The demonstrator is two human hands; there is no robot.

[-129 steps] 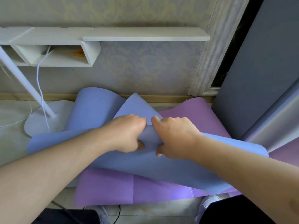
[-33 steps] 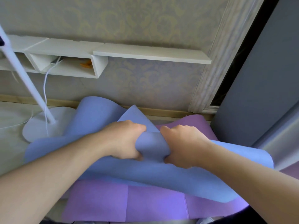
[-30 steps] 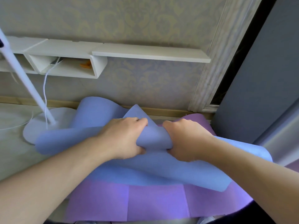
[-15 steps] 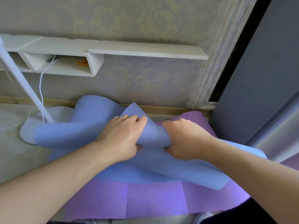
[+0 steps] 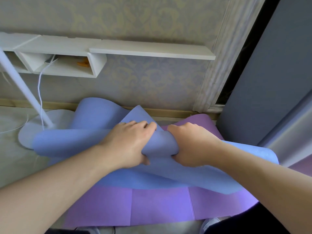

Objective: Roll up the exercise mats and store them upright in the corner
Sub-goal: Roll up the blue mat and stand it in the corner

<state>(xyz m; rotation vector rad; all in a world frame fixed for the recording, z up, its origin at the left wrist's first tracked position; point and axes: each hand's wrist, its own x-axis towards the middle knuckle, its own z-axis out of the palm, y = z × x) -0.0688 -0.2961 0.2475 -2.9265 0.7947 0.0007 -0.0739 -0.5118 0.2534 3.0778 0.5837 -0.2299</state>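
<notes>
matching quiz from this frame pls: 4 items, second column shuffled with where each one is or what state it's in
Items:
1. blue mat
2. purple mat
3. lamp base
4. white shelf

Places/states:
A. fixed to the wall above the floor
B. flat on the floor, bottom layer
C. on the floor at left, next to the blue mat's left end
D. bunched in the middle, gripped by left hand and right hand

Pairs: 1-D, 2-B, 3-C, 4-A

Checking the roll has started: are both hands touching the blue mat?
Touching. The head view shows the left hand and right hand gripping the blue mat.
</notes>
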